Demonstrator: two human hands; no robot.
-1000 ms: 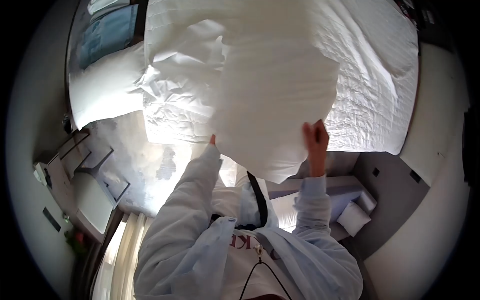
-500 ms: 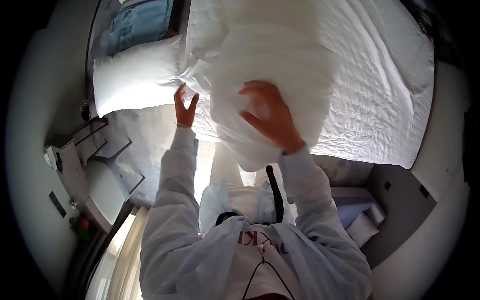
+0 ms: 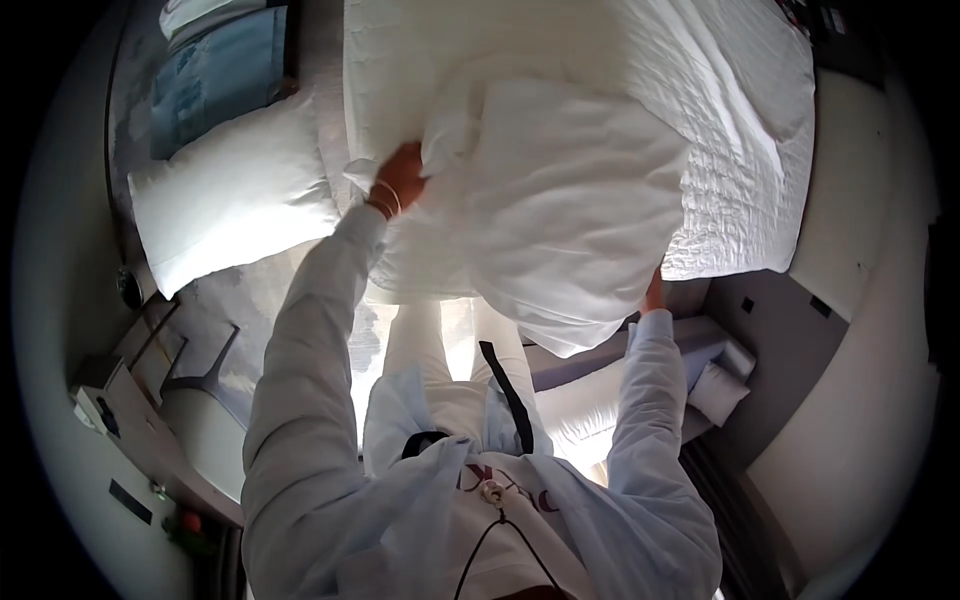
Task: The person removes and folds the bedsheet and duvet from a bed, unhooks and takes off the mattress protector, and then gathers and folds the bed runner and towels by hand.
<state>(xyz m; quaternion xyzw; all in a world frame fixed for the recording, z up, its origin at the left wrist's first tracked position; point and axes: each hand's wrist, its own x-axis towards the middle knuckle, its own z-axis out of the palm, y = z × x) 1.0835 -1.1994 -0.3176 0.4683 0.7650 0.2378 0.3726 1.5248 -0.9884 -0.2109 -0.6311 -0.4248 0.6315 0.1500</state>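
Observation:
A white pillow in a loose, creased cover lies near the front edge of the bed, before my body. My left hand, a band at its wrist, is closed on white cloth at the pillow's left side. At the pillow's lower right corner is my right hand, mostly hidden by the pillow, so its fingers do not show. Beneath and around them spreads the quilted white bed cover.
Another white pillow lies left of the bed, beside folded blue cloth. A white chair and a desk stand at lower left. A sofa with a small cushion is at lower right.
My left hand has moved from an open pose to a closed one on the cloth. My right hand has gone from above the pillow to its right edge. The pillow now looks plumper.

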